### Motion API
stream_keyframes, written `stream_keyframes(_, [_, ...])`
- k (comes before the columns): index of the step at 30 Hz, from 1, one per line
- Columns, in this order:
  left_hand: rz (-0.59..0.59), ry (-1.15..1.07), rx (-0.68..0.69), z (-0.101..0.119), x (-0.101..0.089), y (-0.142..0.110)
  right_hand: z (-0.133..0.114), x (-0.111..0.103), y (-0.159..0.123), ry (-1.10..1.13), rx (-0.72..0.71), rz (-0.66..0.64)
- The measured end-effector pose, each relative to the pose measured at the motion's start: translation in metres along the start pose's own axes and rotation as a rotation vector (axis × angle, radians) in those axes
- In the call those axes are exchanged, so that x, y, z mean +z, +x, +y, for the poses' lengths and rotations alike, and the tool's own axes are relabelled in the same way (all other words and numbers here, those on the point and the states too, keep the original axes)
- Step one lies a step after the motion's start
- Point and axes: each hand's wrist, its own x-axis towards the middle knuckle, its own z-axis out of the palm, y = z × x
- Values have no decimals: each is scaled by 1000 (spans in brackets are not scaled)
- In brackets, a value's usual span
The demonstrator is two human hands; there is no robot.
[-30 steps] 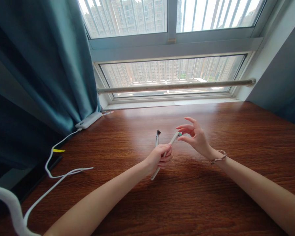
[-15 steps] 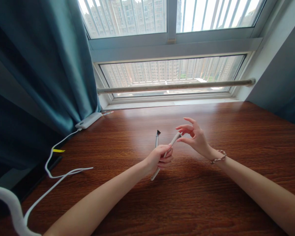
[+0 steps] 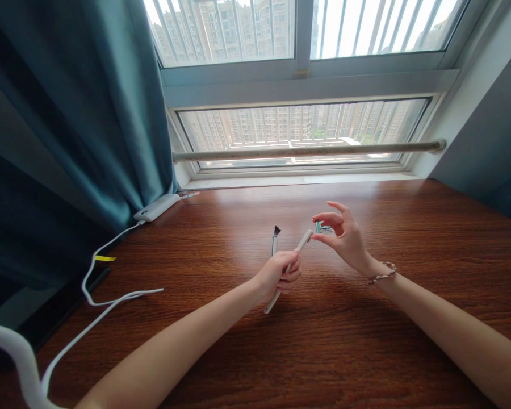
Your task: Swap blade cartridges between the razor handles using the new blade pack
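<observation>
My left hand (image 3: 277, 275) is closed around a slim white stick-like tool (image 3: 290, 262), held slanted with its tip up to the right. A thin grey tool with a dark brush-like tip (image 3: 274, 240) also rises from that hand. My right hand (image 3: 343, 236) pinches a small green and white piece (image 3: 322, 228) between thumb and forefinger, just beyond the white tool's tip and a little apart from it. The other fingers fan out. A beaded bracelet (image 3: 381, 274) circles my right wrist. Both hands hover over the brown wooden desk (image 3: 366, 341).
A white power bank (image 3: 156, 207) lies at the desk's back left under a teal curtain (image 3: 68, 113), its white cable (image 3: 106, 289) looping toward the near left edge. A window with a metal rail (image 3: 306, 151) runs along the back.
My right hand has drawn the small green and white piece off the white tool's tip and lifted it slightly to the right. The left hand has stayed nearly still.
</observation>
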Motion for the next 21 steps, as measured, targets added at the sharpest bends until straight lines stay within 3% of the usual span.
stream_keyframes(4, [-12,-18,80,2,3,-1,2,2,-2,-72,-17,-79])
stream_keyframes(9, [-36,15,66,1,2,1,-4,3,-4,-120,-49,-155])
stream_keyframes(21, [97,-3,124,-2,-6,5,-5,3,-5,-6,-70,-194])
